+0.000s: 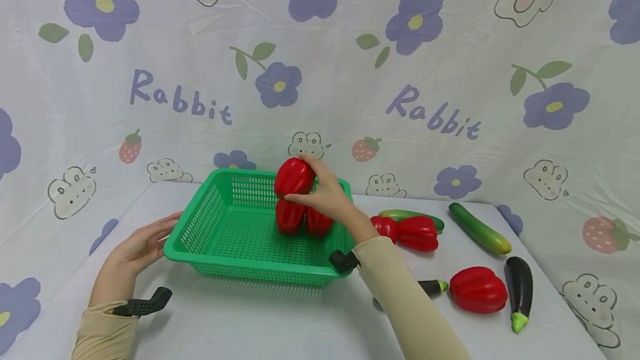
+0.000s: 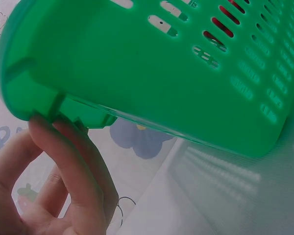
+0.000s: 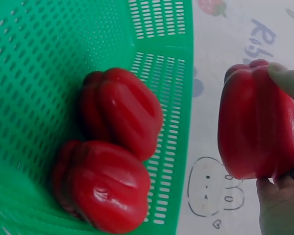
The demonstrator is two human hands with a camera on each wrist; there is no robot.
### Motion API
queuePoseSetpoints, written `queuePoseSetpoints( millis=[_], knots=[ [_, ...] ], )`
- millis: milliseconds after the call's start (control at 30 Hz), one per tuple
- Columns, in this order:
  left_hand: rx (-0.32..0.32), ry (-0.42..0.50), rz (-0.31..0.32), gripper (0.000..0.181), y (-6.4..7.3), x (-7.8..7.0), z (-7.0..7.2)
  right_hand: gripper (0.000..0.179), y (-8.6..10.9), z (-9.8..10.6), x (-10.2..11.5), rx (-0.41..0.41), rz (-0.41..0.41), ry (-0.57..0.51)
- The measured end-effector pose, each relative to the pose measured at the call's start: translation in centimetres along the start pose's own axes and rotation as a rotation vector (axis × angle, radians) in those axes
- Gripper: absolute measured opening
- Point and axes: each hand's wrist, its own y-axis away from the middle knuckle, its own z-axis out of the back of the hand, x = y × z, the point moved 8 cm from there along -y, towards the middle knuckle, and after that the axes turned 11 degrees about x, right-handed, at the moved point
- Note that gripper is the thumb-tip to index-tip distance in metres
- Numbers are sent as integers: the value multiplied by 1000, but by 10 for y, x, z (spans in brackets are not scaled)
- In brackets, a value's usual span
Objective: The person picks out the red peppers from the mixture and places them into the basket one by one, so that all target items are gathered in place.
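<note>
In the head view, the right hand (image 1: 327, 196) pinches a red pepper (image 1: 292, 178) between thumb and fingers, above two peppers (image 1: 289, 218) lying at the right side of the green basket (image 1: 250, 264). The likeliest trouble is a slip: the skin looks glossy and the surfaces below are rounded, so a pepper let go there might roll off them. The black wrist camera (image 1: 344, 260) overlaps the basket's near right corner and could catch its rim. Purple lettering on the cloth (image 1: 330, 110) reads "Rabbit", twice (no brand shows on the basket).

In the left wrist view, bent fingers of the left hand (image 1: 140, 246) touch the rim from beneath; their tips are partly hidden, so I cannot tell whether they pinch it. Loose support could let the basket slide if bumped.

In the right wrist view, thumb and fingers stand well apart, at opposite ends of the held pepper. Part of "Rabbit" shows sideways behind.
</note>
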Motion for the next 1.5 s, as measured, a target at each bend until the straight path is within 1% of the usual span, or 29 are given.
queuePoseSetpoints(
  millis=[167, 333, 467, 600, 633, 733, 867, 967, 1133, 1233, 1300, 1433, 1500],
  knots=[
    [16, 11, -5, 36, 0, 0, -1, 85, -6, -7, -1, 32, -12, -7],
    [3, 10, -3, 36, 1, -1, -1, 84, -15, -12, -3, 52, -17, 11],
    [-34, -8, 13, 34, 0, 0, 1, 85, -21, -18, -7, 73, -20, 26],
    [-88, -27, 32, 30, -1, 1, 5, 85, -26, -26, -12, 100, -31, 0],
    [-96, -27, 33, 30, -1, 2, 6, 85, -26, -27, -13, 105, -34, -6],
    [-105, -73, 44, 29, 0, 3, 9, 85, -29, -32, -15, 116, -41, -3],
    [-80, -117, 44, 29, 2, 3, 9, 86, -33, -38, -17, 135, -54, 13],
    [-56, -95, 28, 30, 2, 3, 7, 85, -36, -42, -18, 140, -60, 10],
    [-5, -67, 4, 34, 1, 0, 1, 85, -39, -47, -20, 126, -65, 6],
    [27, -35, -8, 36, 0, -1, -2, 85, -41, -51, -23, 128, -76, -6],
    [29, -21, -6, 37, 0, -1, -2, 85, -41, -54, -25, 135, -89, -12],
    [13, -28, 2, 36, 0, 0, 0, 86, -43, -60, -29, 149, -104, -17],
    [19, -28, 0, 37, 1, 0, 0, 86, -44, -62, -29, 153, -105, -18]
  ],
)
